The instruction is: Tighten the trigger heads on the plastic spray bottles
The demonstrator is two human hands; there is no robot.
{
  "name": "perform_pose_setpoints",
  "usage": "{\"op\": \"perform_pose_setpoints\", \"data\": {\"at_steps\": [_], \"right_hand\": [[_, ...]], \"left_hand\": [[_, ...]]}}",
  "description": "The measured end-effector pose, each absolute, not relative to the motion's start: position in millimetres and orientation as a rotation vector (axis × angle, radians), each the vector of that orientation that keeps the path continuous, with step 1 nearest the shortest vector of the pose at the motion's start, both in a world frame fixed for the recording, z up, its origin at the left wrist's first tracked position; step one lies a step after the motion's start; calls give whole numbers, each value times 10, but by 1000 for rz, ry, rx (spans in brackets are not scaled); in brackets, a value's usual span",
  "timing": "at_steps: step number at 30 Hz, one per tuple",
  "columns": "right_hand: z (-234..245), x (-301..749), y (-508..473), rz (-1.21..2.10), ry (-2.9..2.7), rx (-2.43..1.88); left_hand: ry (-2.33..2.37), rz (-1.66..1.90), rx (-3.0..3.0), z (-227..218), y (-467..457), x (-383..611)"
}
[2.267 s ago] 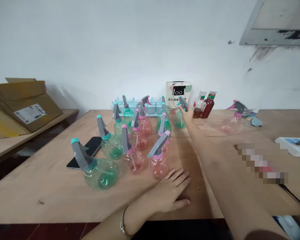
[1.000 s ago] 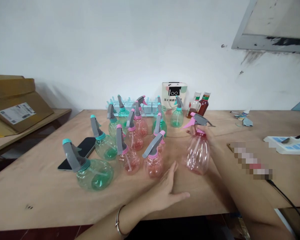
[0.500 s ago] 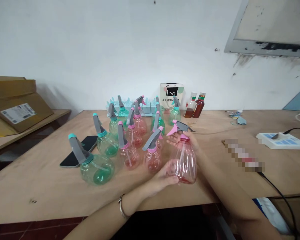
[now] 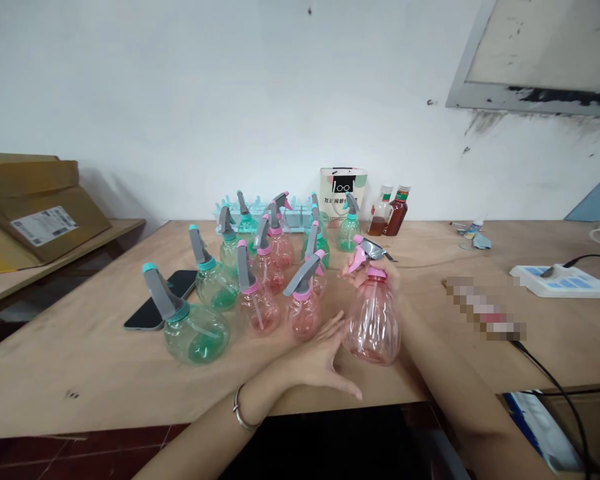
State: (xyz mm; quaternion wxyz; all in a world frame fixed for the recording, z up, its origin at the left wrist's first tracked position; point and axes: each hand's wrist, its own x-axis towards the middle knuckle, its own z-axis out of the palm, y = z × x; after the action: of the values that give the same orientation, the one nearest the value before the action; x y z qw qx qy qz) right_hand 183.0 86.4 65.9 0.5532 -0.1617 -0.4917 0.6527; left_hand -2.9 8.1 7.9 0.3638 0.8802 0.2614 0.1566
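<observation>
A clear pink spray bottle [image 4: 373, 323] with a pink-and-grey trigger head is held by the neck in my right hand [image 4: 391, 275], whose fingers show behind it. My left hand [image 4: 317, 360] is spread, thumb and fingers apart, just left of the bottle's body, holding nothing. Left of my hands stand several more spray bottles: a pink one [image 4: 303, 317] nearest my left fingers, another pink one [image 4: 260, 312] beside it, and a green one [image 4: 197, 337] at the front left. Small amounts of coloured liquid show in their bottoms.
A dark phone [image 4: 155, 307] lies behind the front green bottle. At the back stand a pale blue rack [image 4: 300, 219], a paper bag [image 4: 330, 183] and two sauce bottles [image 4: 396, 212]. To the right are a power strip [image 4: 560, 283] and cables. A cardboard box [image 4: 55, 207] sits far left.
My left hand has let go of the bottle's body and opened, moving slightly left. My right hand keeps the bottle, which has turned slightly and shifted a little right.
</observation>
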Motion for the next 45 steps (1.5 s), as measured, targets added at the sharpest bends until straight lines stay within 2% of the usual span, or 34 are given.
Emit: {"op": "perform_pose_setpoints", "data": {"at_steps": [4, 9, 33, 45], "right_hand": [[634, 1913, 927, 1455, -1196, -364], [666, 1920, 858, 1523, -1234, -478], [641, 1927, 856, 1410, -1238, -350], [625, 1957, 809, 1477, -1282, -340]], "left_hand": [[695, 225, 2520, 96, 76, -45], [673, 283, 2602, 24, 63, -37], [710, 227, 2635, 23, 67, -32], [714, 247, 2613, -4, 66, -47]]}}
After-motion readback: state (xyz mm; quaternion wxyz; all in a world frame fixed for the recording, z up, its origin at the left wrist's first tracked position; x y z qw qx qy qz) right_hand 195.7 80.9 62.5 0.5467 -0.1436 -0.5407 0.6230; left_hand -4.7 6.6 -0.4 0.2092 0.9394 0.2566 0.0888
